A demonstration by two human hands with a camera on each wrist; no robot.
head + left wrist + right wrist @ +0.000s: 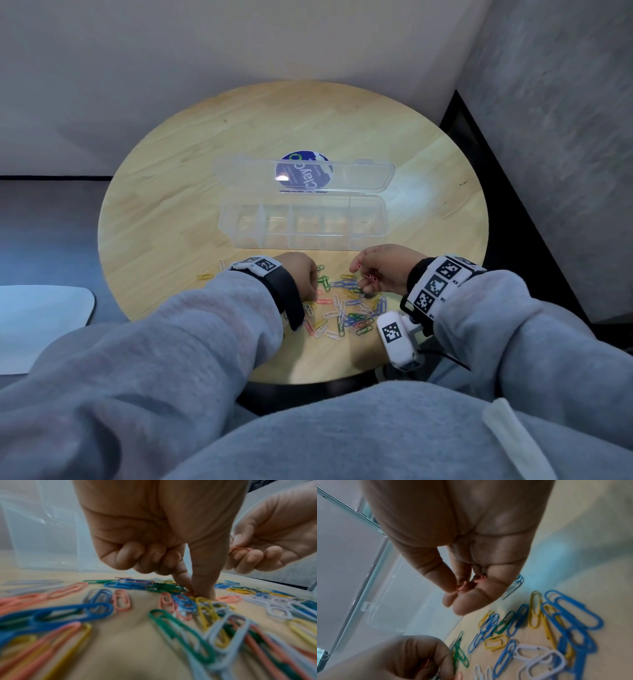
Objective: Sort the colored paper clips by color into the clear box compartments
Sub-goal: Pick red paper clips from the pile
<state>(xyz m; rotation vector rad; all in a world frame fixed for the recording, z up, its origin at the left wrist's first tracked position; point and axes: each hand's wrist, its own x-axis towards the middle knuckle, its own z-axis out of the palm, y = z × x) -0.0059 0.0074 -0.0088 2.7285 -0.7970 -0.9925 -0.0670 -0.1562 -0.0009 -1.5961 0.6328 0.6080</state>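
A loose pile of colored paper clips (342, 311) lies on the round wooden table (171, 205), near its front edge. Just behind the pile stands the clear box (301, 236), with its lid (239, 171) folded back and its compartments showing nothing inside. My left hand (313, 284) is down on the pile's left side; in the left wrist view its thumb and index finger (195, 592) pinch a pink clip on the table while the other fingers curl. My right hand (364, 275) hovers over the pile's right side and holds pink clips (477, 578) between thumb and fingers.
A round blue sticker (304, 169) shows through the lid. A yellow clip (205, 276) and a white clip (221, 264) lie apart, left of the pile. A white surface (41, 325) sits lower left, off the table. A dark wall edge runs along the right.
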